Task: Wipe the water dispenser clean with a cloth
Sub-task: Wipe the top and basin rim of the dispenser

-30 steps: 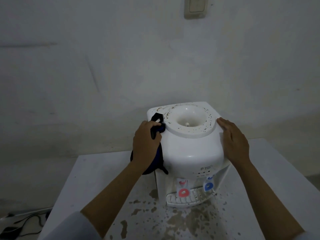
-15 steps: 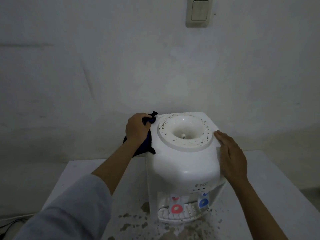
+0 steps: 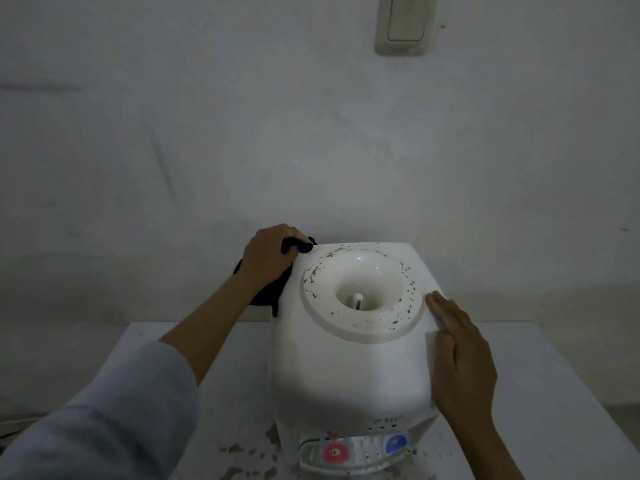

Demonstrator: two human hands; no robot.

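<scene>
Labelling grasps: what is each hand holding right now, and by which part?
Left hand grips the dark cloth, bunched at its top, against the water dispenser at its back left corner. Right hand holds nothing; it rests flat on the dispenser's right side.

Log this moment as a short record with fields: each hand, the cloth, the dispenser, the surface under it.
left hand: grips the dark cloth at the dispenser's back left corner
right hand: fingers flat on the dispenser's right side
water dispenser: white, upright, brown specks round the top well; red and blue taps in front
table: white, brown splashes near the dispenser's base
wall switch: above, on the wall
</scene>
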